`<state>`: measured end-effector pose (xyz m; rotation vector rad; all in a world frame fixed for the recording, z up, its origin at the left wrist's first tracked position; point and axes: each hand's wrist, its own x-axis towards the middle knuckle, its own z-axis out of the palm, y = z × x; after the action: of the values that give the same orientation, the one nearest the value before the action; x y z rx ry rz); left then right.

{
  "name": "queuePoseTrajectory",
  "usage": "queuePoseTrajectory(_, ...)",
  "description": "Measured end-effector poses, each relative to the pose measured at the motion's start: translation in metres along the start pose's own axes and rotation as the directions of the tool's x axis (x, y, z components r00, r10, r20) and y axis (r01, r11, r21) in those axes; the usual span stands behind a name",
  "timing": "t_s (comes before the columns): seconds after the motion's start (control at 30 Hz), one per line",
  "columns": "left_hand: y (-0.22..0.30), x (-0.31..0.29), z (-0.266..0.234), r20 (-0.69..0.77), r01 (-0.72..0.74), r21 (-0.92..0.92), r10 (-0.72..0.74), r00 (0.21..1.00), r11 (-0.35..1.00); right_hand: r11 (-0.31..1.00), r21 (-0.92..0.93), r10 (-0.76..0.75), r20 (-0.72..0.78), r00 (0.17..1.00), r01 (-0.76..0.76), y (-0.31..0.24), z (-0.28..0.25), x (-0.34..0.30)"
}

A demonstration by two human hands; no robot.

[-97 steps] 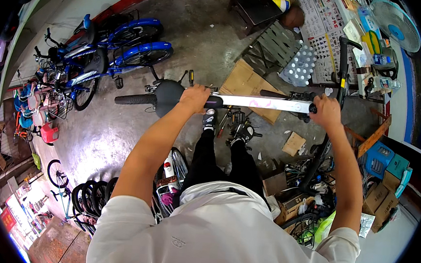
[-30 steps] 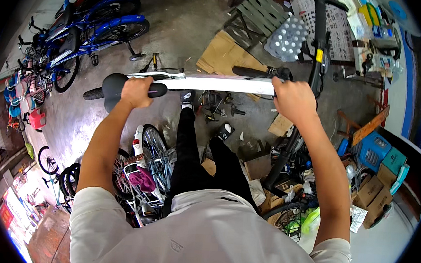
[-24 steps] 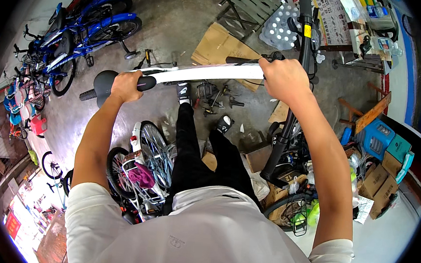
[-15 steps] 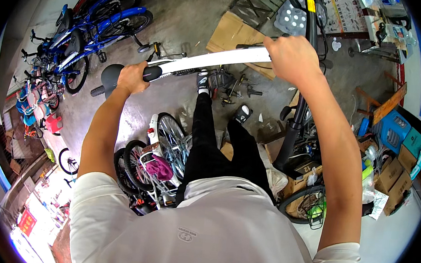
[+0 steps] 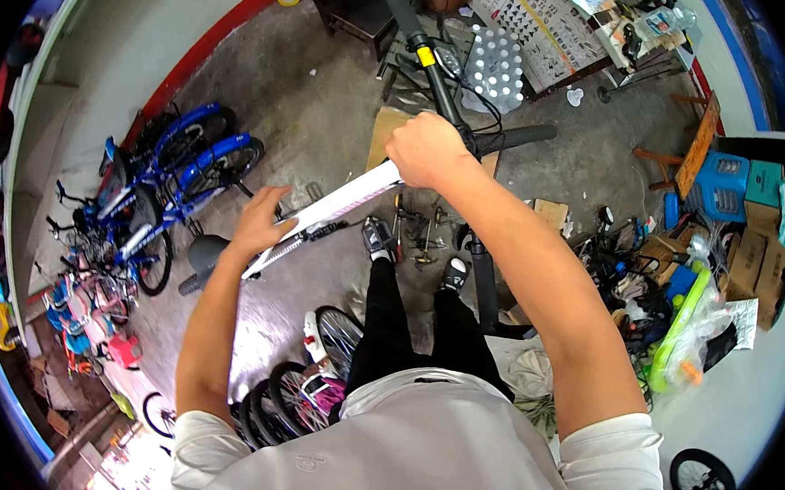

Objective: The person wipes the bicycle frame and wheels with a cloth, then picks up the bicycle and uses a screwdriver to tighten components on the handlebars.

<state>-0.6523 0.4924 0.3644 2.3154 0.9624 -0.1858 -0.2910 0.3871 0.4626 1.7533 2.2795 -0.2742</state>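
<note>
I have the bike [image 5: 348,196] held with its front over the cardboard [image 5: 378,140], how much is done or left I cannot tell, my right hand [image 5: 431,152] knuckles-up and clamped on it above the cardboard, my left hand [image 5: 260,224] outstretched, fingers apart, left of the cardboard.

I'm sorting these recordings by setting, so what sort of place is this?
Probably a bicycle repair shop or a cluttered storeroom: there is a white bicycle in the middle, blue bicycles parked to the left, and tools scattered on the bare floor.
</note>
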Motion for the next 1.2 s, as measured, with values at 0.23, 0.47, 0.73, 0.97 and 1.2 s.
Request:
queuePoseTrajectory(0.23,0.122,0.131,0.001,-0.173,-0.205,-0.758,0.112,0.978,0.619,0.978,0.207,0.054,-0.415,0.908,0.036,-0.021,-0.001,-0.004)
queuePoseTrajectory(0.47,0.216,0.138,-0.013,-0.022,-0.246,-0.655,0.307,0.951,0.715,0.836,0.549,0.399,-0.604,0.690,-0.003,-0.098,-0.063,-0.215)
queuePoseTrajectory(0.73,0.261,0.159,0.032,-0.277,-0.265,0.059,0.271,0.922,0.962,-0.334,0.943,0.925,0.329,-0.187,0.010,-0.141,0.134,-0.373)
queuePoseTrajectory(0.97,0.249,0.177,0.053,-0.442,-0.148,0.169,0.209,0.872,0.975,-0.262,0.918,0.865,0.360,0.349,-0.297,-0.157,0.294,-0.336)
queuePoseTrajectory(1.2,0.244,0.182,0.049,-0.446,-0.095,0.140,0.148,0.883,0.986,-0.391,0.848,0.747,0.519,0.415,-0.357,-0.195,0.378,-0.317)
